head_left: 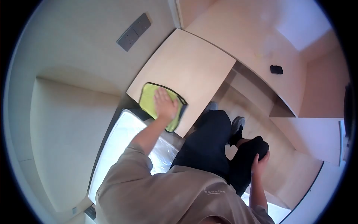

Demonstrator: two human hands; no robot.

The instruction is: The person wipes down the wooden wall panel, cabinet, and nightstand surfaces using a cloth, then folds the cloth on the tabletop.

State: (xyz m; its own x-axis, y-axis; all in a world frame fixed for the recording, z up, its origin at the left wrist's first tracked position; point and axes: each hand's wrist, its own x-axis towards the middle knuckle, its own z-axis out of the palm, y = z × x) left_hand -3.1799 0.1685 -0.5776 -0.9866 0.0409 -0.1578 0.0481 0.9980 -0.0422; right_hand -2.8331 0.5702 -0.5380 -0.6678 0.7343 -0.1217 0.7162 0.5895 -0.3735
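Observation:
My left hand point(166, 104) lies flat with its fingers spread on a yellow-green cloth point(149, 98) with a dark edge. The cloth rests on the near left part of a light wooden tabletop point(190, 59), and its lower end reaches over the near edge. My right hand point(260, 163) rests on my right knee, which is covered by dark trousers point(205, 143). Its fingers are partly apart and it holds nothing visible.
Grey wall sockets point(134, 31) sit on the left wall above the tabletop. A small black object point(276, 70) lies on the wooden surface at the right. Below is a white plastic-wrapped mattress point(123, 138). An open compartment point(257, 86) lies under the right surface.

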